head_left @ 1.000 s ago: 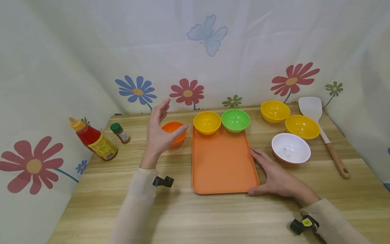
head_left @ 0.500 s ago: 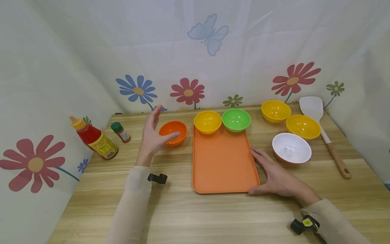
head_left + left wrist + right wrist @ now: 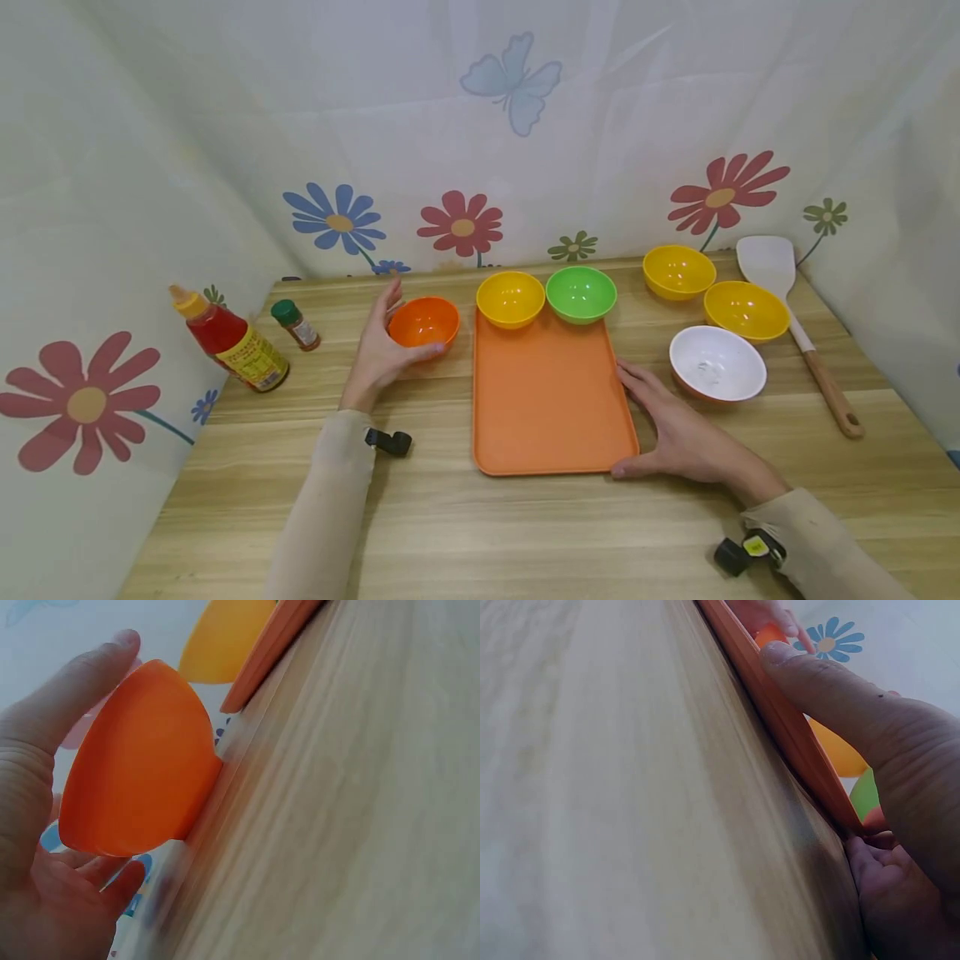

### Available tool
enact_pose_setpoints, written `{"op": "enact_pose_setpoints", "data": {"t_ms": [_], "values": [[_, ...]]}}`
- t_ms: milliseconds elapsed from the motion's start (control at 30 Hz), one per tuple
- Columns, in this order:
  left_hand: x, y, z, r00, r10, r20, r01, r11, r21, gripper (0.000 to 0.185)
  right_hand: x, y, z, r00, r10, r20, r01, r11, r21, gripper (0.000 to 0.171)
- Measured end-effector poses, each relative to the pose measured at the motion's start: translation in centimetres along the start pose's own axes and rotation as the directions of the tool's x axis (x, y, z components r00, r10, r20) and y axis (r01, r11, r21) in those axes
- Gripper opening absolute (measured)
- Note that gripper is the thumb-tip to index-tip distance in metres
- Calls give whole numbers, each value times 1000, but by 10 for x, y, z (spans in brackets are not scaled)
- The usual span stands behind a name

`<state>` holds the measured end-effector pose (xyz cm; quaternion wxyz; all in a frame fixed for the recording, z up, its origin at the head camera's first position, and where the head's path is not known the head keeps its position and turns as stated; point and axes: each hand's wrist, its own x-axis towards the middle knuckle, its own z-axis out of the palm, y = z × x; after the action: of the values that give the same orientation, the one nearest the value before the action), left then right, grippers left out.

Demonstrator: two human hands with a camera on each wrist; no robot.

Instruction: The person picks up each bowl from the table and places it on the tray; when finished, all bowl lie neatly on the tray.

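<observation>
Wood-grain surface [image 3: 525, 533] carries all items. Orange tray [image 3: 551, 400] lies flat at mid-surface; looks like thin, stiff plastic, probably light and apt to slide, best held by its raised edges. Right hand [image 3: 675, 442] brackets the tray's near right corner, thumb along the near edge, fingers along the right side, digits spread apart. Left hand [image 3: 378, 354], well clear of the right, spreads round the orange bowl [image 3: 424, 318], thumb at the near side, fingers at the far left; cannot tell whether contact is firm. Bowl stands upright just left of the tray. Judged light, rigid, unlikely to break, slick on its glossy wall; suggested hold: opposite points just below the rim. Views: the right wrist camera shows the tray's outer wall edge-on, with a dark line beneath; head view gives the bowl's interior, while only left wrist shows its flared profile and narrow foot.
</observation>
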<state>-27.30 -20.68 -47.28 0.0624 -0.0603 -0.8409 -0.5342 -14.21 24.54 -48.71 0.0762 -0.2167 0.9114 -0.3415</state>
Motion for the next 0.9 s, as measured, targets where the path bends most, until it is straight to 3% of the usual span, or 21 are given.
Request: {"op": "enact_pose_setpoints", "data": {"t_ms": [167, 533, 900], "values": [[3, -14, 0, 1000, 9, 7, -9, 1000, 13, 118, 1, -2, -2, 1000, 1, 1, -1, 1000, 1, 136], [2, -20, -2, 995, -79, 54, 79, 997, 0, 119, 0, -3, -3, 1000, 4, 6, -4, 1000, 1, 136], [2, -23, -3, 996, -66, 59, 65, 998, 13, 121, 0, -3, -2, 1000, 10, 12, -10, 1000, 13, 136]]}}
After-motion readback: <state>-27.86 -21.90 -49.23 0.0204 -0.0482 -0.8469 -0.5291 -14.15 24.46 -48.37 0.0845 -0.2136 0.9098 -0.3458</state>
